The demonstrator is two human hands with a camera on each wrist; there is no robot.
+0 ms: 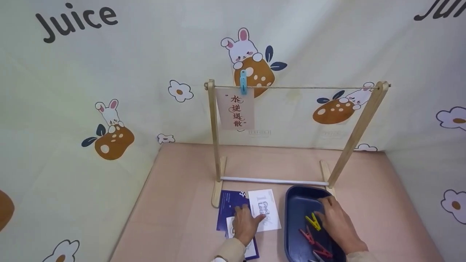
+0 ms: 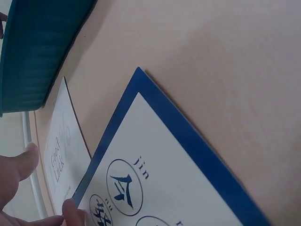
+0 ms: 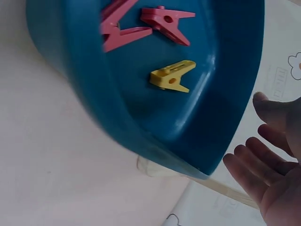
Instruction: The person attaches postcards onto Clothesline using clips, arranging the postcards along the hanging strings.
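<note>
My left hand (image 1: 244, 225) is over a small group of cards, thumb spread away from the fingers. Beneath it lie a dark blue card (image 1: 226, 205) and a blue-bordered card with circled characters (image 2: 160, 174); its fingertips are at that card's edge in the left wrist view. To its right is a white "Good Luck" card (image 1: 271, 222). My right hand (image 1: 338, 223) hovers at the right side of a blue tray (image 1: 287, 229), fingers loosely bent around nothing. Inside are a yellow clothespin (image 3: 171, 76) and red clothespins (image 3: 169, 22), plus one partly cut off at the bottom.
Behind the cards and tray stands a wooden frame (image 1: 355, 134) with a string (image 1: 309, 87) across its top. A light blue clothespin (image 1: 243, 82) holds a pink card (image 1: 236, 112) with red characters on the string. Printed fabric (image 1: 174, 43) surrounds the table.
</note>
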